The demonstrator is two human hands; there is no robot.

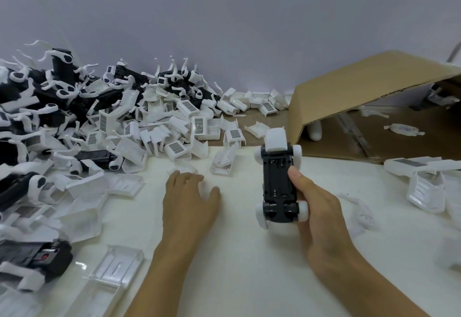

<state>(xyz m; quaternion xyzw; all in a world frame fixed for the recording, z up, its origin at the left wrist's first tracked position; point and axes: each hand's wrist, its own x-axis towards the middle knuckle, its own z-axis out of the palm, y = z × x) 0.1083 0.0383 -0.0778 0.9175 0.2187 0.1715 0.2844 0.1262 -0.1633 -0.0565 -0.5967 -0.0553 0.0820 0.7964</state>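
- Head view: R hand (321, 206) grips the chassis (279, 182) by its right flank, thumb on top. It's held above the surface (237, 254), underside up, battery bay showing.
- L hand (189, 199) lies flat, fingers spread and holding nothing. Fingertips are at a pale cover (183, 168); can't tell if they touch it.
- Risk 1: one-sided grip w/ no support on the left flank, so pressing a cover on could twist the chassis or make it slip out.
- Risk 2: the cover is white on white and hard to see, so the L hand could grab the wrong part or miss.
- Risk 3: the pile (99, 122) slopes toward the L hand, so a nudge could slide parts into the work spot.
- Risk 4: the white cap (274, 139) at the far end may pop off if it bumps the box (361, 97) close by.
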